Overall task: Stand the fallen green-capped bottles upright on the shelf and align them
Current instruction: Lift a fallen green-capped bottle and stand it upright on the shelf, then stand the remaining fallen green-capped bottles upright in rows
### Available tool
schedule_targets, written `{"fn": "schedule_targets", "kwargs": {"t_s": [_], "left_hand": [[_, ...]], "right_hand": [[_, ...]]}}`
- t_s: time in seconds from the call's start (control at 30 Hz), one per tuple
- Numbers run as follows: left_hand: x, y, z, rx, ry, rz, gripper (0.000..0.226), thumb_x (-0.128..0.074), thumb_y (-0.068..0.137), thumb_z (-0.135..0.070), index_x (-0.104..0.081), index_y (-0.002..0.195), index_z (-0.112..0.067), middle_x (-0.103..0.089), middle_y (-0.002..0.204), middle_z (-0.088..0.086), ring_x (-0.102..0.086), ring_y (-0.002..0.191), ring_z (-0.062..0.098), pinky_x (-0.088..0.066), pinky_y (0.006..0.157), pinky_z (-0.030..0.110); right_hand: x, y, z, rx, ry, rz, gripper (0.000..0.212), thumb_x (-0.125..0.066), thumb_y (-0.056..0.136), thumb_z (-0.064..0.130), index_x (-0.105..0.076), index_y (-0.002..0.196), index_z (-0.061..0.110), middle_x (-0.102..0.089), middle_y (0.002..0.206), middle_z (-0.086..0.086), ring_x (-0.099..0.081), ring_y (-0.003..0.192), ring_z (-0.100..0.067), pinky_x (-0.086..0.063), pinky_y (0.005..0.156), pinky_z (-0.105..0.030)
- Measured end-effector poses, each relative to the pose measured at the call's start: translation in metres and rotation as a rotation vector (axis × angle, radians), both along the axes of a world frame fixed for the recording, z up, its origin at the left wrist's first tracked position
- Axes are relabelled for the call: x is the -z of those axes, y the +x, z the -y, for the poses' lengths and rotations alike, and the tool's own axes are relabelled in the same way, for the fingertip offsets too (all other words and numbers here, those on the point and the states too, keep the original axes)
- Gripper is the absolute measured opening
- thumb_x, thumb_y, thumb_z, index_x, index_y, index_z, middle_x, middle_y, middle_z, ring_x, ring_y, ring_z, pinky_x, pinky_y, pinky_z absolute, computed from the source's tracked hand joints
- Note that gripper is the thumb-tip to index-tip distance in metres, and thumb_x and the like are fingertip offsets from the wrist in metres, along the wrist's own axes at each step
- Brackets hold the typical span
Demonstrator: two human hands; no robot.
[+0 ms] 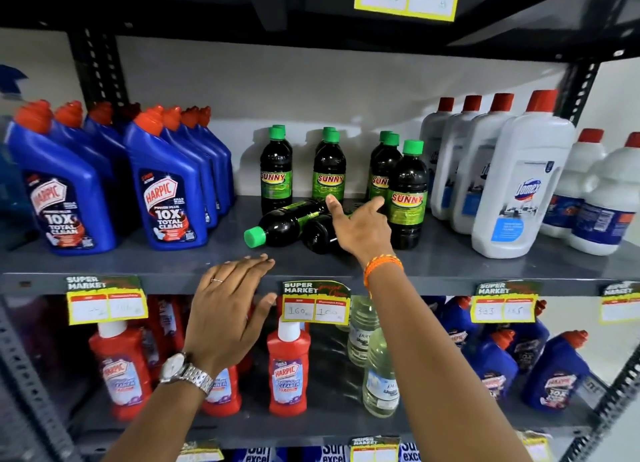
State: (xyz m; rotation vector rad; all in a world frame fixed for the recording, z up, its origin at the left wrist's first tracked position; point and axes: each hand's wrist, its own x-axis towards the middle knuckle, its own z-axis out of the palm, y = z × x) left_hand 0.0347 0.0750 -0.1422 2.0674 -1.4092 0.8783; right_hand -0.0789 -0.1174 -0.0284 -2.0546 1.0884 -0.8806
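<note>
Your right hand hovered, fingers spread, holding nothing, over two fallen green-capped dark plastic bottles; your left hand rested open-fingered at the grey metal shelf edge.

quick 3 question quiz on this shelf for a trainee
1. How many green-capped bottles lie fallen?
2. True or false: the left hand holds a bottle.
3. What stands right of the upright green-capped bottles? A) blue bottles B) white bottles C) red bottles

Key: 1. Two, one partly hidden by the right hand. 2. False, it is open at the shelf edge. 3. B.
</note>
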Motion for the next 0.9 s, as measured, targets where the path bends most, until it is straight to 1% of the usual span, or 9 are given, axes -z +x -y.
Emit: {"fn": "schedule_targets", "kwargs": {"t_s": [0.17, 0.3, 0.43, 0.5, 0.6, 0.67, 0.7, 0.8, 0.9], "left_hand": [[0.004, 0.0, 0.003, -0.015, -0.022, 0.042, 0.05, -0.04, 0.1, -0.043, -0.062, 0.135, -0.014, -0.066, 0.136, 0.003, -0.058, 0.123, 0.024, -0.03, 0.109, 0.038], [0.005, -0.004, 0.01, -0.024, -0.089, 0.02, 0.047, -0.042, 0.099, -0.041, -0.064, 0.129, -0.014, -0.068, 0.132, 0.004, -0.056, 0.121, 0.022, -0.03, 0.106, 0.037], [0.006, 0.0, 0.009, -0.02, -0.074, 0.033, 0.048, -0.042, 0.099, -0.041, -0.063, 0.132, -0.014, -0.067, 0.133, 0.004, -0.058, 0.121, 0.024, -0.03, 0.107, 0.038], [0.007, 0.002, 0.009, -0.017, -0.068, 0.041, 0.048, -0.042, 0.099, -0.041, -0.062, 0.133, -0.014, -0.067, 0.133, 0.004, -0.059, 0.121, 0.025, -0.031, 0.107, 0.038], [0.008, 0.002, 0.011, -0.008, -0.083, 0.045, 0.047, -0.042, 0.099, -0.04, -0.062, 0.132, -0.013, -0.068, 0.131, 0.005, -0.06, 0.12, 0.026, -0.033, 0.106, 0.039], [0.009, 0.003, 0.012, -0.001, -0.098, 0.049, 0.047, -0.042, 0.099, -0.04, -0.063, 0.131, -0.013, -0.068, 0.132, 0.005, -0.06, 0.12, 0.025, -0.034, 0.106, 0.039], [0.01, 0.004, 0.012, 0.002, -0.105, 0.052, 0.047, -0.043, 0.099, -0.039, -0.063, 0.131, -0.013, -0.068, 0.132, 0.005, -0.06, 0.12, 0.025, -0.034, 0.106, 0.039], [0.011, 0.005, 0.013, 0.01, -0.119, 0.063, 0.047, -0.043, 0.099, -0.039, -0.063, 0.132, -0.013, -0.068, 0.132, 0.005, -0.059, 0.121, 0.024, -0.035, 0.106, 0.041], [0.011, 0.005, 0.013, 0.012, -0.123, 0.071, 0.047, -0.041, 0.1, -0.04, -0.064, 0.131, -0.012, -0.068, 0.132, 0.005, -0.06, 0.121, 0.025, -0.035, 0.106, 0.041]], "right_hand": [[-0.002, 0.021, 0.016, 0.01, 0.167, 0.08, 0.115, -0.073, 0.077, 0.056, -0.004, 0.153, 0.003, -0.055, 0.139, -0.024, -0.055, 0.126, -0.042, -0.053, 0.099, -0.049], [-0.007, 0.019, 0.015, -0.04, 0.306, 0.135, 0.127, -0.077, 0.08, 0.039, 0.021, 0.154, 0.008, -0.055, 0.138, -0.014, -0.059, 0.117, -0.034, -0.06, 0.072, -0.04], [-0.007, 0.014, 0.015, -0.078, 0.391, 0.224, 0.126, -0.074, 0.084, 0.034, 0.028, 0.151, 0.007, -0.062, 0.132, -0.014, -0.063, 0.113, -0.031, -0.057, 0.068, -0.036], [-0.007, 0.011, 0.015, -0.1, 0.466, 0.296, 0.121, -0.074, 0.084, 0.033, 0.023, 0.152, 0.007, -0.067, 0.12, -0.013, -0.066, 0.105, -0.03, -0.056, 0.06, -0.033], [-0.008, 0.0, 0.013, -0.155, 0.556, 0.377, 0.09, -0.074, 0.085, 0.03, -0.014, 0.148, 0.006, -0.065, 0.091, -0.005, -0.066, 0.083, -0.021, -0.052, 0.043, -0.027], [-0.007, -0.006, 0.011, -0.192, 0.591, 0.443, 0.066, -0.075, 0.087, 0.023, -0.03, 0.133, 0.008, -0.056, 0.09, -0.003, -0.061, 0.077, -0.018, -0.057, 0.052, -0.034], [-0.007, -0.008, 0.01, -0.211, 0.593, 0.484, 0.063, -0.075, 0.087, 0.017, -0.031, 0.131, 0.008, -0.052, 0.092, -0.003, -0.059, 0.078, -0.017, -0.057, 0.06, -0.039], [-0.009, -0.009, 0.016, -0.278, 0.489, 0.574, 0.07, -0.076, 0.083, -0.001, -0.028, 0.133, 0.007, -0.049, 0.101, -0.002, -0.06, 0.092, -0.017, -0.056, 0.084, -0.04], [-0.008, -0.004, 0.024, -0.321, 0.274, 0.487, 0.077, -0.076, 0.078, -0.008, -0.024, 0.13, 0.013, -0.051, 0.122, -0.008, -0.056, 0.112, -0.022, -0.054, 0.092, -0.032]]}}
